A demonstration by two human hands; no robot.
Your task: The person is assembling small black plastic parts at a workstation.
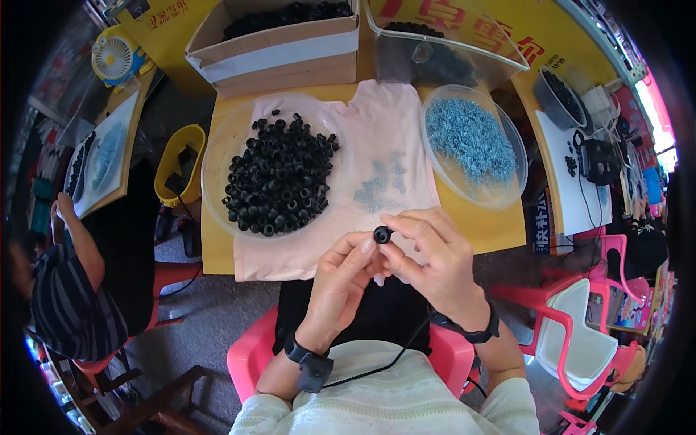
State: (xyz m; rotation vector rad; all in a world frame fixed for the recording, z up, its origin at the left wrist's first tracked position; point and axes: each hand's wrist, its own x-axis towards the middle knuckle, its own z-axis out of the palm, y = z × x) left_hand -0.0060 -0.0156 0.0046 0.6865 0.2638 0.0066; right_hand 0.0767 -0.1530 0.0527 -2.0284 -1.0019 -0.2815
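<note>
A small round black plastic part with a hole in its middle (382, 234) is held up over the table's near edge. My right hand (438, 254) pinches it between thumb and forefinger. From the other side, the closed thumb and fingertips of my left hand (341, 270) grip it too. Beyond my hands, a pale pink cloth (388, 130) covers the middle of the table, with small clear-blue pieces (380, 181) scattered over it. To the left, a heap of similar black parts (279, 177) fills a round clear tray (212, 192). At right, another clear tray (511, 192) holds many tiny blue pieces (471, 141).
A cardboard box (283, 61) and a clear bin (449, 61), both with black parts, stand at the back. A yellow bucket (181, 163) is left of the table. Another person (76, 290) sits at far left. Pink chairs (540, 319) stand at right.
</note>
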